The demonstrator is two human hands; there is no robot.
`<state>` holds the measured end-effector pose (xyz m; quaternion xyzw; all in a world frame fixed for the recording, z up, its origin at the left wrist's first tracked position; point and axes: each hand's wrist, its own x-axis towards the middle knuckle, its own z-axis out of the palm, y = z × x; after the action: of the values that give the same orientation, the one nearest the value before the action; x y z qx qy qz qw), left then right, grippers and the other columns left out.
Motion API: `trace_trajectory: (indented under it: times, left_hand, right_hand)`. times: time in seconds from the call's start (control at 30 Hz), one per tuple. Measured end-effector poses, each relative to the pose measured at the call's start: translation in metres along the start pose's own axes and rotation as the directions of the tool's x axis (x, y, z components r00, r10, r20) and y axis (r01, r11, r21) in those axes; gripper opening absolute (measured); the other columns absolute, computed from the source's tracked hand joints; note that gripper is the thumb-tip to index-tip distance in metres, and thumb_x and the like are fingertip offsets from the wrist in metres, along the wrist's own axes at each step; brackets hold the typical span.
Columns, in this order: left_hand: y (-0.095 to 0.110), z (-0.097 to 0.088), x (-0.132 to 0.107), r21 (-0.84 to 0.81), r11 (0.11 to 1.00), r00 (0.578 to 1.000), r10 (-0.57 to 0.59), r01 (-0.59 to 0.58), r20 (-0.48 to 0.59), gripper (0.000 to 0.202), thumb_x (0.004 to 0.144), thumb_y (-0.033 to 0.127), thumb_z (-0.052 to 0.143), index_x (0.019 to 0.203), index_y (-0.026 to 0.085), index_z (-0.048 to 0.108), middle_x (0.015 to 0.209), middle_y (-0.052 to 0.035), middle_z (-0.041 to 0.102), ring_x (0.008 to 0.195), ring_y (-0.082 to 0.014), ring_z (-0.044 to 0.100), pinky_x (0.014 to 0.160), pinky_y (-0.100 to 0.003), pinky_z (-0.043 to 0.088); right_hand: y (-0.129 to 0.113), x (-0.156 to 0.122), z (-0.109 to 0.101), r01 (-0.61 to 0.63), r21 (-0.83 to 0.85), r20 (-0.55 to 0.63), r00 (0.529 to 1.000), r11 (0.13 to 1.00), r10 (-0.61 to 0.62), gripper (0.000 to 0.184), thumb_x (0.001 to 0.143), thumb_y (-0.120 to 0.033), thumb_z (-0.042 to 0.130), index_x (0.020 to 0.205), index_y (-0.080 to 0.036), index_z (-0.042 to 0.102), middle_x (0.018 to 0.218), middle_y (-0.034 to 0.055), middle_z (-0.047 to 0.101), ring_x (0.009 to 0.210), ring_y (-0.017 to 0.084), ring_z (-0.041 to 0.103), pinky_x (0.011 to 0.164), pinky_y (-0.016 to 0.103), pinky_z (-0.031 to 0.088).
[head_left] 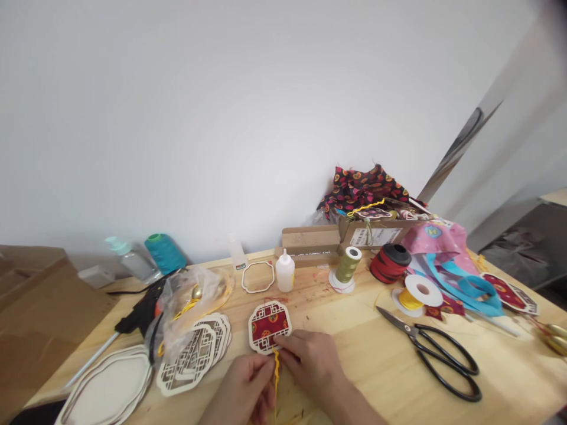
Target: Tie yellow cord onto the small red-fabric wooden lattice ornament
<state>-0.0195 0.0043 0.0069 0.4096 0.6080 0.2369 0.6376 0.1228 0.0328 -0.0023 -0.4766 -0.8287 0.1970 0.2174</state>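
Yellow cord (pixel 276 369) is front and centre, a wavy strand running straight down from the lower edge of the lattice frame (pixel 269 326), low in the middle of the bench (pixel 354 360). Left hand (pixel 245 389) comes in from below, its fingers pinched closed on the strand partway down. Right hand (pixel 312 361) sits just beside it, fingers curled in and their tips closed on the cord's top end, right where it meets the frame. That frame lies flat, pale wood with red patterned cloth showing through it.

Off to the left, a fanned stack of lattice pieces (pixel 195 351) lies near the frame, with a crumpled plastic bag (pixel 190 298) partly over it and a black glue gun (pixel 139 313) beyond. Oval frames (pixel 106 389) sit at the bench's near left corner. Behind the work, an empty wooden ring (pixel 257 277) and a white glue bottle (pixel 284 271) stand side by side. To the right there's a green thread spool (pixel 348 265), a red ribbon roll (pixel 390 262) and a yellow ribbon spool (pixel 414 295). Black scissors (pixel 436 354) lie shut, well apart from the right hand. A cardboard box (pixel 332 239) stands against the wall, dark patterned fabric (pixel 363 186) heaped on top.
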Motion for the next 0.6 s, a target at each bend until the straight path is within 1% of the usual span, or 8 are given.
trace_trajectory:
  times: [0.1, 0.2, 0.27, 0.37, 0.43, 0.5, 0.53, 0.6]
  left_hand:
    - [0.007, 0.001, -0.001, 0.065, 0.998, 1.000, 0.021, -0.020, -0.016, 0.044, 0.065, 0.057, 0.039, 0.049, 0.017, 0.043, 0.030, 0.0076, 0.044, 0.022, -0.0034, 0.031, 0.026, -0.015, 0.018]
    - [0.011, 0.003, -0.002, 0.115, 0.993, 0.999, 0.023, -0.019, -0.036, 0.042, 0.063, 0.057, 0.041, 0.053, 0.016, 0.046, 0.029, 0.0099, 0.039, 0.021, -0.0033, 0.026, 0.026, -0.015, 0.015]
    - [0.009, 0.004, -0.002, 0.136, 0.990, 0.999, 0.028, -0.023, -0.035, 0.040, 0.063, 0.055, 0.043, 0.056, 0.016, 0.048, 0.030, 0.0105, 0.038, 0.022, -0.0033, 0.026, 0.026, -0.015, 0.016]
    - [0.003, 0.005, -0.001, 0.150, 0.988, 0.998, 0.037, -0.029, -0.051, 0.034, 0.065, 0.047, 0.045, 0.064, 0.014, 0.052, 0.031, 0.0105, 0.039, 0.023, -0.0035, 0.025, 0.027, -0.015, 0.017]
    - [-0.001, 0.005, -0.001, 0.158, 0.987, 0.996, 0.046, -0.034, -0.073, 0.029, 0.067, 0.042, 0.045, 0.067, 0.013, 0.053, 0.032, 0.0102, 0.040, 0.024, -0.0036, 0.025, 0.027, -0.015, 0.018]
    - [-0.003, 0.007, -0.002, 0.171, 0.983, 0.993, 0.080, -0.065, -0.086, 0.027, 0.069, 0.037, 0.044, 0.070, 0.013, 0.055, 0.035, 0.0095, 0.041, 0.025, -0.0041, 0.027, 0.027, -0.015, 0.019]
    - [-0.003, 0.008, -0.004, 0.181, 0.979, 0.990, 0.113, -0.096, -0.087, 0.026, 0.070, 0.035, 0.043, 0.073, 0.013, 0.056, 0.037, 0.0088, 0.042, 0.027, -0.0047, 0.029, 0.028, -0.015, 0.021]
    - [-0.001, 0.008, -0.010, 0.221, 0.958, 0.976, 0.205, -0.183, -0.081, 0.025, 0.072, 0.032, 0.042, 0.079, 0.014, 0.058, 0.042, 0.0068, 0.046, 0.032, -0.0070, 0.037, 0.031, -0.016, 0.027]
  right_hand:
    - [0.000, 0.000, 0.000, -0.003, 0.022, 0.014, 1.000, 1.000, 0.003, 0.021, 0.079, -0.029, 0.045, 0.095, -0.033, 0.057, 0.078, -0.0030, 0.064, 0.064, 0.012, 0.058, 0.054, 0.018, 0.035]
    - [0.000, 0.000, 0.000, -0.009, 0.037, 0.014, 1.000, 0.999, 0.008, 0.021, 0.079, -0.028, 0.044, 0.095, -0.032, 0.057, 0.078, -0.0027, 0.064, 0.064, 0.011, 0.057, 0.054, 0.018, 0.035]
    - [-0.001, 0.000, -0.002, -0.015, 0.048, 0.011, 1.000, 0.999, 0.014, 0.021, 0.078, -0.028, 0.044, 0.095, -0.032, 0.057, 0.078, -0.0027, 0.064, 0.063, 0.011, 0.057, 0.054, 0.018, 0.035]
    - [-0.004, 0.000, -0.006, -0.032, 0.105, -0.004, 0.999, 0.994, 0.032, 0.021, 0.076, -0.025, 0.046, 0.094, -0.030, 0.057, 0.078, -0.0028, 0.063, 0.063, 0.011, 0.056, 0.055, 0.017, 0.035]
    - [-0.006, -0.001, -0.009, -0.053, 0.155, -0.016, 0.998, 0.986, 0.056, 0.018, 0.074, -0.021, 0.047, 0.086, -0.027, 0.059, 0.074, -0.0028, 0.062, 0.061, 0.009, 0.055, 0.054, 0.016, 0.035]
    - [-0.009, -0.001, -0.012, -0.067, 0.175, -0.016, 0.997, 0.982, 0.071, 0.013, 0.071, -0.019, 0.048, 0.073, -0.023, 0.060, 0.067, -0.0029, 0.060, 0.057, 0.008, 0.053, 0.051, 0.016, 0.033]
    - [-0.010, -0.001, -0.014, -0.067, 0.174, -0.009, 0.998, 0.982, 0.069, 0.011, 0.070, -0.019, 0.049, 0.068, -0.022, 0.059, 0.064, -0.0031, 0.059, 0.056, 0.008, 0.052, 0.050, 0.016, 0.032]
    - [-0.012, -0.001, -0.017, -0.063, 0.168, 0.008, 0.998, 0.984, 0.063, 0.008, 0.068, -0.022, 0.052, 0.063, -0.021, 0.059, 0.061, -0.0035, 0.058, 0.054, 0.009, 0.051, 0.049, 0.016, 0.031]
